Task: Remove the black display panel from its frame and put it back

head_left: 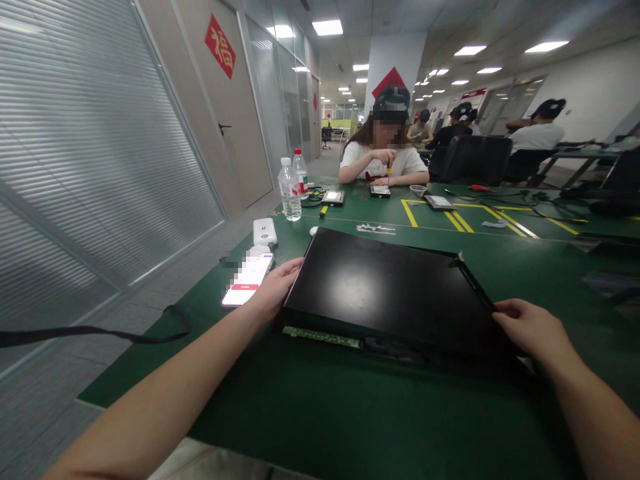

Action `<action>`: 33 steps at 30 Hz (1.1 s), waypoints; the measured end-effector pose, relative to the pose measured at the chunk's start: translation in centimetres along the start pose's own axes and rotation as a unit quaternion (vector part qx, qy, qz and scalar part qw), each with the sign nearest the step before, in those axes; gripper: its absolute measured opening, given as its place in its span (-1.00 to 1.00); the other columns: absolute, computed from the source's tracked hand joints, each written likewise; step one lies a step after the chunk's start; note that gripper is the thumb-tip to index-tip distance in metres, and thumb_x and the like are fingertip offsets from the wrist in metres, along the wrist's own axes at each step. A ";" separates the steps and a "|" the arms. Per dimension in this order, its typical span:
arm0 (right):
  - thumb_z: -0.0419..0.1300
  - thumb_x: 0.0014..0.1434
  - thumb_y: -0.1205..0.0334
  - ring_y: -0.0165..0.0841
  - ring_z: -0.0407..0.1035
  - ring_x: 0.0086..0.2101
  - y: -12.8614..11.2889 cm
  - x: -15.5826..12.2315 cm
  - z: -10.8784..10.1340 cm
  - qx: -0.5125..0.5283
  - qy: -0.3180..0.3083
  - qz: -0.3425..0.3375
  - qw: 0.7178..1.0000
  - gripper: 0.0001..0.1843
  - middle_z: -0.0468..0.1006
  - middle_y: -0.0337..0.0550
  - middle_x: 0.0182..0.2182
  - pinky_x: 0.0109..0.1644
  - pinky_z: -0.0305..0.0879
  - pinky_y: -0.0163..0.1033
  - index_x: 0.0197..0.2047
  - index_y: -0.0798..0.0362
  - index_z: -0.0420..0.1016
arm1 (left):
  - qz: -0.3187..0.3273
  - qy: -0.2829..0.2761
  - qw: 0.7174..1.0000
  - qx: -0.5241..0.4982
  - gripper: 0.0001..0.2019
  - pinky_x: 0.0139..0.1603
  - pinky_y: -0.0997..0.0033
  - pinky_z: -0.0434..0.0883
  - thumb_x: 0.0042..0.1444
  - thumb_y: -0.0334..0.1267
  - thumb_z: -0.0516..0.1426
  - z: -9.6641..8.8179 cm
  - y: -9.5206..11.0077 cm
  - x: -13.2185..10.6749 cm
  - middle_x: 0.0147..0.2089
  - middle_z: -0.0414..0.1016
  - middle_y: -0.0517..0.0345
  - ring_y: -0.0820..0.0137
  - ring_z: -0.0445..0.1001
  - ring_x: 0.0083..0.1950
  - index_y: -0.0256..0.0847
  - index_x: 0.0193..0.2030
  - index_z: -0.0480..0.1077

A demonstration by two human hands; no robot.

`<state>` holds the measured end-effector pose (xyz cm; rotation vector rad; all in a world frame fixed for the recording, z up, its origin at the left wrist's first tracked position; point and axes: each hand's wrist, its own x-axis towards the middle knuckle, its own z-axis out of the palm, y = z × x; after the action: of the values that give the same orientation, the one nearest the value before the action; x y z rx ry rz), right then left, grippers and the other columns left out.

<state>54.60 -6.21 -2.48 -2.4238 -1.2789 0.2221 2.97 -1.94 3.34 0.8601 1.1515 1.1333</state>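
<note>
A wide black LCD panel (385, 287) lies tilted in front of me over the green table. Along its near edge runs a narrow green circuit board (320, 337), with dark material beside it. My left hand (280, 287) grips the panel's left edge, its thumb and part of its fingers hidden. On the opposite side my right hand (533, 327) pinches the right edge between thumb and fingers. A thin black frame strip (475, 280) stands along that right side, with a small light piece at the far corner.
Left of the panel lie a lit phone (247, 280) and a white power bank (265, 232). Two plastic bottles (290, 193) stand behind them. Across the green table (320, 413) a person (385, 147) works on a hard drive (380, 191). Other drives, cables and yellow tape lines lie farther back.
</note>
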 end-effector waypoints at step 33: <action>0.24 -0.01 0.02 -0.09 0.60 -0.27 0.0 -0.1 0.1 0.013 0.002 0.003 1.000 -0.75 0.72 -0.08 -0.30 -0.16 0.49 -0.05 -0.28 -0.11 0.65 | 0.021 -0.109 0.994 0.008 -0.22 0.10 0.23 0.67 -0.10 -0.39 0.50 -0.5 0.4 -0.6 0.19 0.75 -0.03 -0.04 0.69 0.23 -0.07 0.35 0.59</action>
<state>54.54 -6.25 -2.59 -2.4048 -1.2592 0.2330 2.34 -2.46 3.74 0.9986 0.9665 1.0368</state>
